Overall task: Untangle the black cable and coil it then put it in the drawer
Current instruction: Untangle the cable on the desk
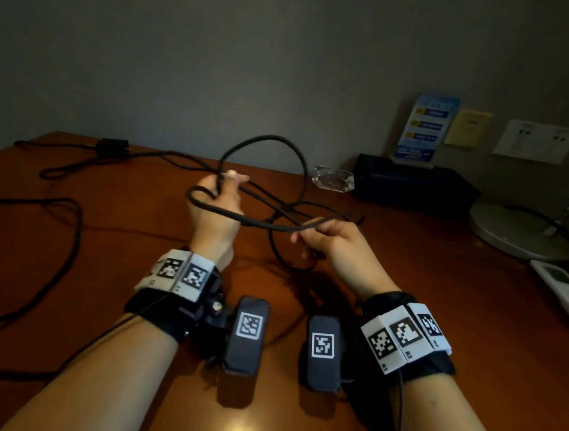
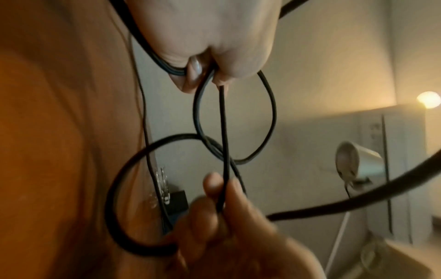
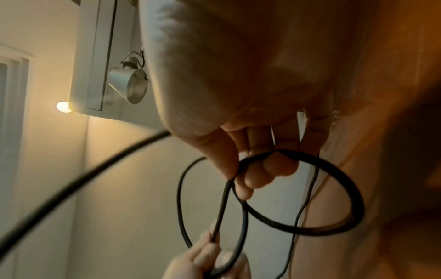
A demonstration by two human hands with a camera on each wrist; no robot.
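Note:
A black cable [image 1: 272, 145] loops in the air above the brown wooden table [image 1: 441, 297], with more of it trailing over the table to the left. My left hand [image 1: 217, 197] is raised and pinches several strands where the loops cross. My right hand [image 1: 322, 236] grips a stretch of the same cable lower and to the right. In the left wrist view the left hand [image 2: 203, 62] holds the strands of cable [image 2: 224, 141] while the right hand's fingers [image 2: 214, 190] hold a strand below. In the right wrist view the right hand [image 3: 250, 169] pinches the cable [image 3: 310, 232] at a loop. No drawer is in view.
A cable adapter block [image 1: 112, 147] lies at the table's far left. A glass ashtray [image 1: 334, 178], a black box [image 1: 413, 185] with a blue sign, a lamp base [image 1: 516, 228] and a white remote [image 1: 565, 295] sit at the right. Wall sockets [image 1: 537, 141] are behind.

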